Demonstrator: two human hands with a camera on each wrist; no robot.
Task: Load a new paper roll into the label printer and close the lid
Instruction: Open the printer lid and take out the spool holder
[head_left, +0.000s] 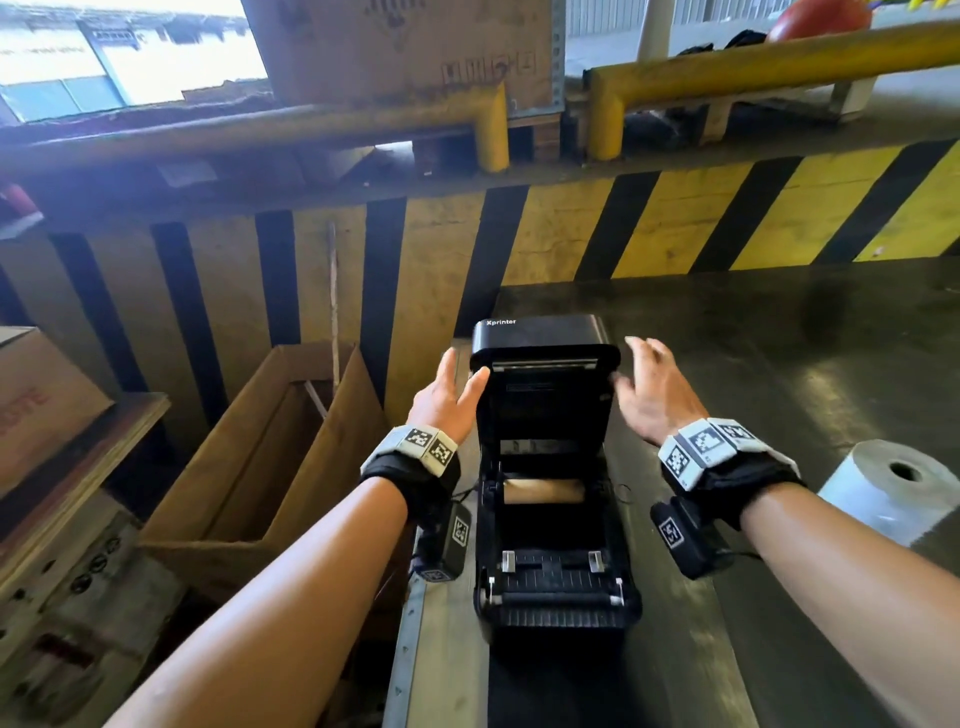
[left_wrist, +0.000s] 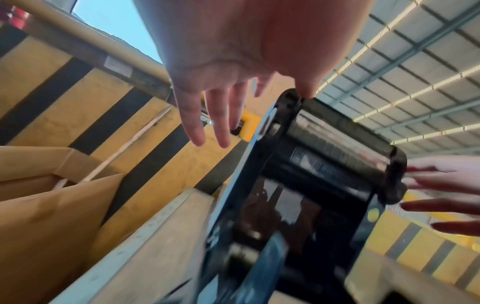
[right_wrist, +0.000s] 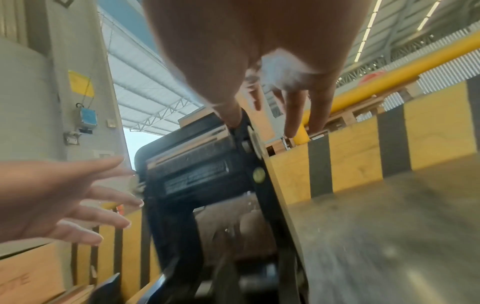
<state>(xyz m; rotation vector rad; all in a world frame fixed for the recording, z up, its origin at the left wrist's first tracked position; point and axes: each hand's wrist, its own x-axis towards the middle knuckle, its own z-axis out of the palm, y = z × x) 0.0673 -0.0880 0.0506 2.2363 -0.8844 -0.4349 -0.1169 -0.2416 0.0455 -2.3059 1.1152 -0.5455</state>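
Bare forearms, label printer (head_left: 556, 545) lengthwise away, lid (head_left: 543, 364) upright, both grips loose, left hand (head_left: 447, 400), right hand (head_left: 652, 395)

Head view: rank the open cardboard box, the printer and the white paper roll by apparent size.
1. Open cardboard box.
2. Printer, lid raised.
3. White paper roll, cut off by the frame edge, so its full size is unsure.

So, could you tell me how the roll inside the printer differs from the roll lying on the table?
The roll in the printer is brown and thin, apparently a bare core, while the white roll on the table is fat and full of paper. The brown one lies across the open printer's bay; the white one is out beside the right hand's wrist, untouched. Both are cylinders.
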